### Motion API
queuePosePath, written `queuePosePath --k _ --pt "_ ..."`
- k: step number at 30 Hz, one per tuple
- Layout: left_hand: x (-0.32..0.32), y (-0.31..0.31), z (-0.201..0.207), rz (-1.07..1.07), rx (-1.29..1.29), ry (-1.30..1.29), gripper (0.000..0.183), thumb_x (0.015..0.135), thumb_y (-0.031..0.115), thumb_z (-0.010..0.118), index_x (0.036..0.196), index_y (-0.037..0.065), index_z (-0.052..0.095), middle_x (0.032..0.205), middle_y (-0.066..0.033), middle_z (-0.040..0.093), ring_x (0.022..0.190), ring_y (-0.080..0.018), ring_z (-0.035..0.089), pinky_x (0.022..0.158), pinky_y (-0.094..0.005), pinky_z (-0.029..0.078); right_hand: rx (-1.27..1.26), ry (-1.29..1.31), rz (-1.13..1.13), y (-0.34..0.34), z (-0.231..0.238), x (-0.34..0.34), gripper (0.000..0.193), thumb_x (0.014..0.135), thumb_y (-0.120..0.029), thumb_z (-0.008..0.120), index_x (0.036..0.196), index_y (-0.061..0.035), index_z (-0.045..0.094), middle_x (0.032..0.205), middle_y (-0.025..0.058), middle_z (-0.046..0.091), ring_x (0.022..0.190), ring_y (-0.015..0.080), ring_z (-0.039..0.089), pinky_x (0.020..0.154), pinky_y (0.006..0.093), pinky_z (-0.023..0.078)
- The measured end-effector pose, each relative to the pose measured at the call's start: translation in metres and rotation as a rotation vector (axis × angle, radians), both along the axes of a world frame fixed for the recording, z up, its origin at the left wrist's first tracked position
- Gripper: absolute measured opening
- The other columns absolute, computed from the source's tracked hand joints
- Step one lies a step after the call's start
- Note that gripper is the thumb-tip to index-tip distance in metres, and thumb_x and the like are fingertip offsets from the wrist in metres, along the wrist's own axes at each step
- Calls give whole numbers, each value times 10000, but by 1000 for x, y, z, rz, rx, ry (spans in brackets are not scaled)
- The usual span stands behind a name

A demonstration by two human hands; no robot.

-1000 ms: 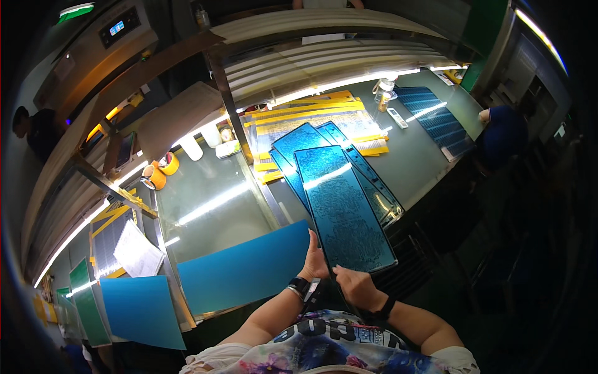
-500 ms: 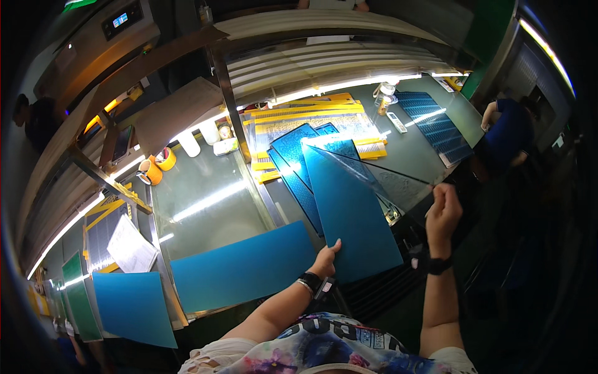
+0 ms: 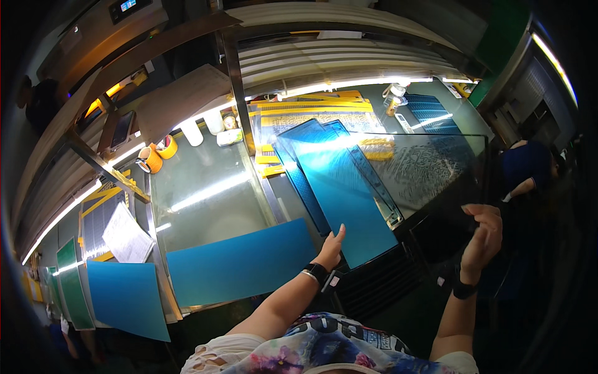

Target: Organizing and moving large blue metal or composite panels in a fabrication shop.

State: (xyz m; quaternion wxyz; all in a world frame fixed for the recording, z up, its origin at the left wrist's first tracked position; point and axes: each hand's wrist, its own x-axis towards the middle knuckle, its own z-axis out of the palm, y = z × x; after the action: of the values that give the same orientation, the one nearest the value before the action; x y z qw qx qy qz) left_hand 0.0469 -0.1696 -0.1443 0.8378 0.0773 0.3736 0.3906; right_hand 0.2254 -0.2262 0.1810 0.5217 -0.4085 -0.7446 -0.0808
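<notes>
- A grey-green workbench (image 3: 205,165) runs across a dim workshop, its glossy top streaked by reflections of a bright tube light (image 3: 355,85) under a ribbed shelf (image 3: 349,53).
- At right, a co-worker (image 3: 526,165) in dark blue bends forward; at upper left glows a lit display (image 3: 128,5).
- Left of an upright post (image 3: 240,96), two orange rolls (image 3: 149,159) and a white cylinder (image 3: 192,133) stand at the back; a clear jar (image 3: 394,98) sits beyond the post, its contents too small to tell.
- A person's left hand (image 3: 329,250) grips a blue panel (image 3: 352,209) by its left edge, thumb on top, the other fingers mostly hidden below.
- The blue panel slants across dark patterned panels (image 3: 288,163) and juts past the workbench's near edge.
- The right hand (image 3: 484,235), fingers half curled, is at the near right corner of a raised clear sheet (image 3: 430,168); whether they pinch it cannot be told.
- The clear sheet rises right of the blue panel, blocking part of a yellow-edged stack (image 3: 311,107) and a striped panel (image 3: 430,107).
- At left lie more blue sheets (image 3: 243,265), a white paper (image 3: 128,240) and a green panel (image 3: 73,287).
</notes>
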Motion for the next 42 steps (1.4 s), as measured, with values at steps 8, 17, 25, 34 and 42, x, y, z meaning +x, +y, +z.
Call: queuePosePath --k 8,17,25,34,42 --pt "-200 -16 4 282 -76 -490 785 841 683 175 1386 132 298 1432 -189 259 1307 -421 223 1031 -625 150 -933 1094 -141 -34 -187 56 545 827 34 521 1336 -42 343 1101 111 547 794 103 549 688 214 462" --pt "-391 -70 23 34 -24 400 587 870 555 454 1198 70 488 1224 -158 517 1107 -341 515 849 -510 444 -1346 694 -181 -47 -314 -33 225 870 -53 489 1091 -13 498 648 42 528 470 95 511 421 220 421" --pt "-455 -134 44 -68 -91 1100 199 890 234 567 922 38 578 864 -96 663 705 -189 653 596 -267 505 -1335 965 -132 -39 -348 -113 40 810 23 564 837 32 536 705 80 600 590 132 622 555 244 534" --pt "-463 -175 15 126 -81 1199 183 893 253 570 907 71 578 818 -73 666 629 -132 636 515 -220 474 -1072 189 -263 -45 -345 -129 91 754 -23 623 771 4 537 729 105 562 636 215 553 597 315 452" --pt "-464 -183 12 101 -112 1170 191 895 251 567 928 63 581 834 -75 664 666 -149 644 538 -225 472 -1175 281 -209 -52 -352 -128 106 781 -24 605 758 6 506 665 91 558 571 180 559 529 295 460"
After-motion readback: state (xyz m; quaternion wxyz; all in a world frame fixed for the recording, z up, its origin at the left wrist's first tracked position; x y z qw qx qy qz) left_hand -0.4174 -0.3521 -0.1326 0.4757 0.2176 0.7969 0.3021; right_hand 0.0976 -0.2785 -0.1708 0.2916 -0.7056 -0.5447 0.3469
